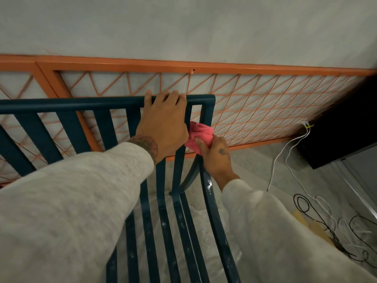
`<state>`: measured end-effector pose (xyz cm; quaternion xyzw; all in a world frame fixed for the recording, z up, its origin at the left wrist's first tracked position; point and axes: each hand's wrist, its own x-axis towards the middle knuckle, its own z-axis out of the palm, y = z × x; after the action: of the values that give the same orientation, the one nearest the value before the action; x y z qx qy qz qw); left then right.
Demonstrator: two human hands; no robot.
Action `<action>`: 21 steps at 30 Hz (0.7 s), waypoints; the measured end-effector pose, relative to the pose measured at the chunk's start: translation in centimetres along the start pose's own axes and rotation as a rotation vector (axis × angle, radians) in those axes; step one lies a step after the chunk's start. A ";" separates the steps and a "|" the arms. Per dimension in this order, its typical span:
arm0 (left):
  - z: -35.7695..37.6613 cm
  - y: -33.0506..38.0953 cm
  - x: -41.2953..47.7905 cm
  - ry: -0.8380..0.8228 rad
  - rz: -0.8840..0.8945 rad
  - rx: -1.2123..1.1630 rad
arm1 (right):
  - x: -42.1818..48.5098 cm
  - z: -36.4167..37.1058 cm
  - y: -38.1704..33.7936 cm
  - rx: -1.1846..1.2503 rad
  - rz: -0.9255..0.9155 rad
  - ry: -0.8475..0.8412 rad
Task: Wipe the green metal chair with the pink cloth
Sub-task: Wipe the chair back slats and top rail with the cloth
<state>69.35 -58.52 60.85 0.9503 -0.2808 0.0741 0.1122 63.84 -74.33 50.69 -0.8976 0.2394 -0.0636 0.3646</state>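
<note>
The dark green metal chair (67,103) fills the lower left and middle, with a round top rail, flat back slats and seat slats flecked with pale spots. My left hand (163,121) grips the top rail near its right corner, fingers curled over it. My right hand (216,156) holds the bunched pink cloth (199,135) against the chair's right upright, just below the corner and above the curved armrest. Both arms wear pale grey sleeves.
An orange metal frame with diagonal wire lattice (255,107) leans on the grey wall behind the chair. A black box (342,129) stands at the right. White and black cables (318,213) lie tangled on the floor at the right.
</note>
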 end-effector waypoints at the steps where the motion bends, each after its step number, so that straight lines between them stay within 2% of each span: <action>1: 0.0 0.0 0.0 -0.003 0.002 -0.002 | -0.1 0.3 0.1 -0.010 -0.012 0.024; 5: -0.3 -0.1 0.1 -0.001 0.011 -0.020 | -5.4 1.2 2.2 0.141 0.032 -0.003; 8: -0.4 -0.2 0.0 0.001 0.030 -0.004 | -8.5 0.6 3.1 0.039 0.046 -0.076; 10: -0.2 0.0 0.0 0.000 0.030 0.004 | -7.0 -0.1 2.9 0.031 0.080 -0.128; 13: 0.1 -0.2 -0.1 0.013 0.024 0.013 | -2.8 0.5 2.1 -0.067 0.050 -0.091; 16: 0.1 -0.4 -0.2 0.003 0.035 0.024 | -1.0 1.2 2.5 0.033 0.055 -0.054; 19: 0.1 -0.2 -0.1 0.000 0.034 0.024 | -3.6 0.5 5.3 0.262 0.152 -0.205; 21: 0.1 -0.3 -0.1 -0.009 0.037 0.021 | -6.1 -0.2 7.4 0.257 0.246 -0.321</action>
<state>69.44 -58.24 60.65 0.9464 -0.2980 0.0745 0.0996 55.53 -76.16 46.12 -0.8065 0.2760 0.0948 0.5142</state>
